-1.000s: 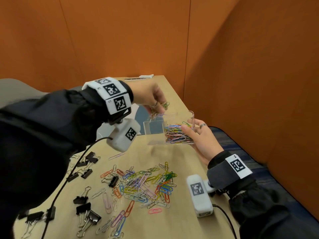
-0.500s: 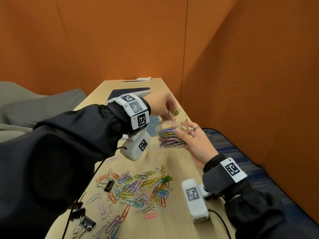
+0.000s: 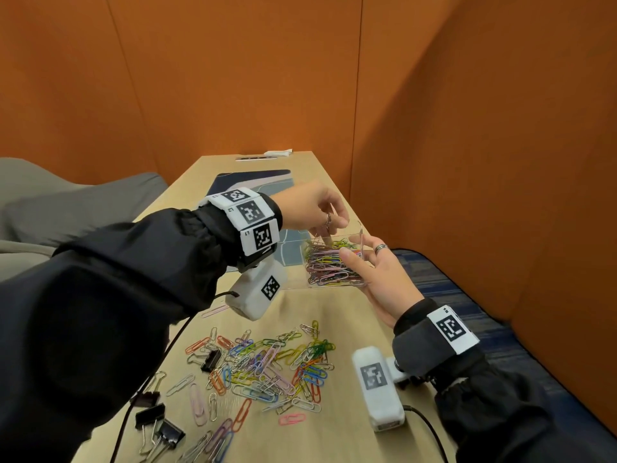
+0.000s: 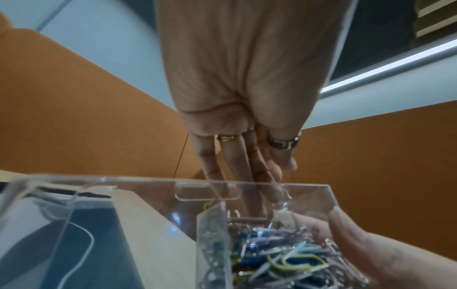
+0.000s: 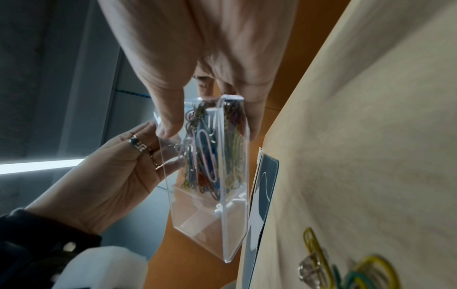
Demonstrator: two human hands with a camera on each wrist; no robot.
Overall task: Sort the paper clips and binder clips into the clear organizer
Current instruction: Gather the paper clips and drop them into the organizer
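- Your right hand (image 3: 380, 279) grips the clear organizer (image 3: 334, 259) by its end, thumb on the near wall and fingers behind the far one, and holds it tilted off the counter (image 3: 337, 309); that hold is a pinch on smooth plastic, so a slip would likely tip the whole load out
- Your left hand (image 3: 314, 208) has its fingers straight and reaching down into the filled compartment of the organizer, touching the paper clips (image 3: 329, 265) there; I cannot tell whether any clip is caught between the fingertips, so one may come back out when you withdraw
- The filled compartment sits at the end of the organizer nearest your right hand and looks heaped close to the rim; pressing more in may push clips over the divider into the empty compartment beside it, which would spoil the sort
- The loose pile of paper clips (image 3: 267, 365) lies on the counter nearer you than the organizer, with one binder clip (image 3: 211, 359) lodged in its left edge; a careless scoop could carry that binder clip into the wrong compartment
- More binder clips (image 3: 159, 426) lie further left of the pile and nearer you, close to the counter edge under your left sleeve and its cable; a sweep of that arm could knock them off
- Linked clips may drag neighbours out of the organizer
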